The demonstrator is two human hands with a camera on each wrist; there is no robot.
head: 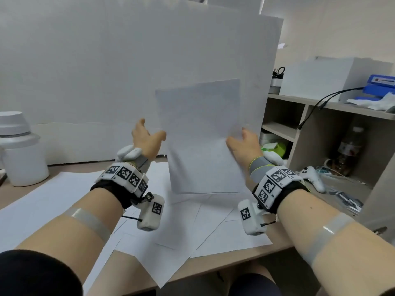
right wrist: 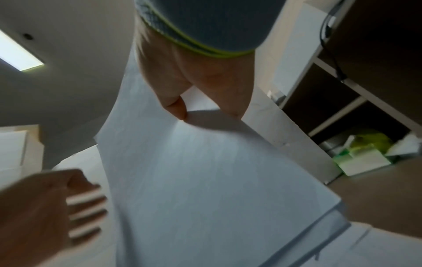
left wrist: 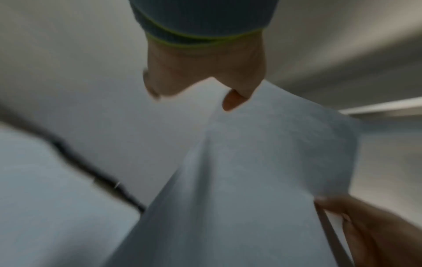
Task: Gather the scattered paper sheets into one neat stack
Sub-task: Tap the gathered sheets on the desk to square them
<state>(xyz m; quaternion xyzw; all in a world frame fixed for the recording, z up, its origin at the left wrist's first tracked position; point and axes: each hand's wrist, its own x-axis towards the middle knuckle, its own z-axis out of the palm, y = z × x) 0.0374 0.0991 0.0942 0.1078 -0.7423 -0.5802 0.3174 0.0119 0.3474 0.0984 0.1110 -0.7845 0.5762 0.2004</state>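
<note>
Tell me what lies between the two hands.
The held paper stack spans between left hand and right hand, upright above the desk's sheets; head view.

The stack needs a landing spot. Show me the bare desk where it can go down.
Bare desk shows as a strip between the white jar and the scattered sheets, and along the front edge right of them. The middle is papered over; the right end by the game controller is cluttered.
</note>
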